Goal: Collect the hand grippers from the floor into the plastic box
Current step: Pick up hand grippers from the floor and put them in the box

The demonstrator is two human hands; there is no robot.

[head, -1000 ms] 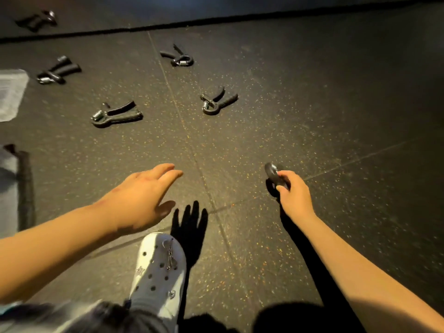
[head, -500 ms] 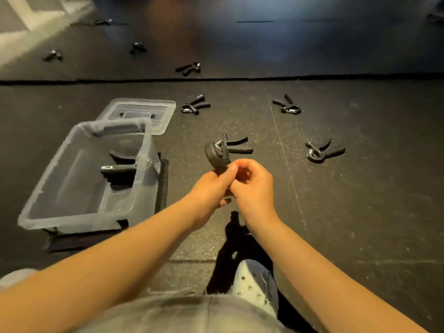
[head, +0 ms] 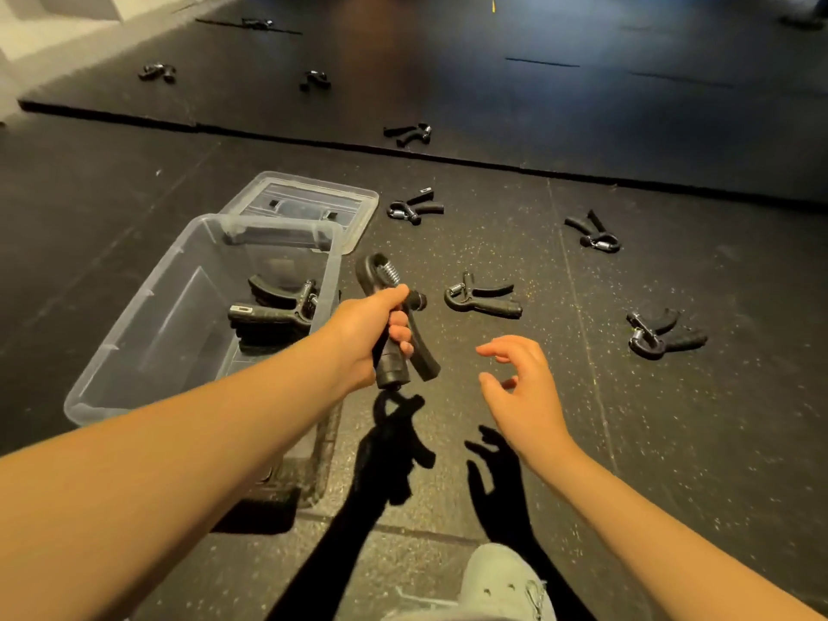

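Observation:
My left hand (head: 367,333) grips a black hand gripper (head: 394,316) by one handle, spring end up, just right of the clear plastic box (head: 134,351). Inside the box lie black hand grippers (head: 273,307) against its far right side. My right hand (head: 524,396) hovers empty to the right, fingers loosely spread. Several more grippers lie on the floor: one close ahead (head: 481,300), one to the right (head: 661,336), one farther right (head: 593,233), one by the lid (head: 414,208).
The box's clear lid (head: 313,203) lies flat behind the box. A raised black mat edge (head: 448,159) crosses the floor beyond, with more grippers (head: 410,134) on it. My white shoe (head: 506,584) is at the bottom.
The gripper picked off the floor by my right hand has passed to my left hand. My right hand has let go and drawn back to the right. The view has swung toward the box.

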